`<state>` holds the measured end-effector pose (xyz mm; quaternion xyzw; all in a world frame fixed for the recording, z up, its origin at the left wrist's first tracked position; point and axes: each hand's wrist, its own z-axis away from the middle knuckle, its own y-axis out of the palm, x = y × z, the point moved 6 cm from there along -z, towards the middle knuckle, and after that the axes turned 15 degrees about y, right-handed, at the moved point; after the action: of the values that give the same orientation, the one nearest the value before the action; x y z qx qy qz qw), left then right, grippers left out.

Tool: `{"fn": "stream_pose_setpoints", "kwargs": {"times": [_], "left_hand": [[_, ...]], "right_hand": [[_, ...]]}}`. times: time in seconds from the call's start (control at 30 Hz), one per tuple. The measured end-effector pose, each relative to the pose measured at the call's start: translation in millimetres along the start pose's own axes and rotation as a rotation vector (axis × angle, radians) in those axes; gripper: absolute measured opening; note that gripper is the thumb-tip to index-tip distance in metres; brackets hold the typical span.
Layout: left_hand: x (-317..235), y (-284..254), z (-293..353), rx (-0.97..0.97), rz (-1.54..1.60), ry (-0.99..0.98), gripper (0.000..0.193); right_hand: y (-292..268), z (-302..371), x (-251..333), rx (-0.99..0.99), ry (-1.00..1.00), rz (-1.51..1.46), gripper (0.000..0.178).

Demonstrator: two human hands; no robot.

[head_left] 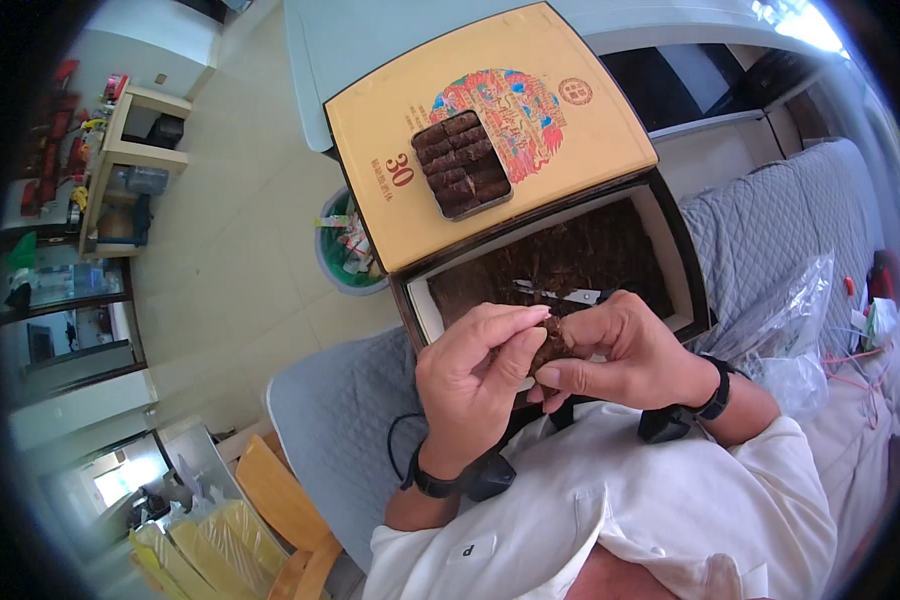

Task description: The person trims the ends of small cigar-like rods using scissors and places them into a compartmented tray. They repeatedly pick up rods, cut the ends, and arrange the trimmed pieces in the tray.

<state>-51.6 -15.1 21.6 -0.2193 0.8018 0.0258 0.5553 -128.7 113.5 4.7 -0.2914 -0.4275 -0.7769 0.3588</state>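
Observation:
Over the near edge of an opened box, my left hand and my right hand meet. Their fingertips pinch a dark brown, crumpled leaf-like bundle, possibly tobacco, partly hidden by the fingers. Dark brown shredded leaf fills the box. Scissors lie on the leaf just beyond my hands. On the box's yellow lid, decorated with a colourful round print, rests a small metal tin packed with several short dark brown rolls.
A green-lined waste bin stands on the tiled floor left of the box. Grey quilted covers lie on both sides. Clear plastic bags and thin cables sit at the right. A wooden chair is at lower left.

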Motion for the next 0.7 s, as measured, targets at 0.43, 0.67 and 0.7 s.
{"fn": "stream_pose_setpoints", "kwargs": {"times": [0.43, 0.67, 0.7], "left_hand": [[4, 8, -1, 0.063, 0.249, -0.027, 0.023], [9, 7, 5, 0.005, 0.494, -0.309, 0.042], [14, 6, 7, 0.042, 0.472, -0.238, 0.044]], "right_hand": [[-4, 0, -4, -0.099, -0.032, -0.044, 0.034], [-3, 0, -1, -0.146, -0.087, 0.125, 0.04], [-3, 2, 5, -0.147, -0.099, 0.171, 0.039]]}}
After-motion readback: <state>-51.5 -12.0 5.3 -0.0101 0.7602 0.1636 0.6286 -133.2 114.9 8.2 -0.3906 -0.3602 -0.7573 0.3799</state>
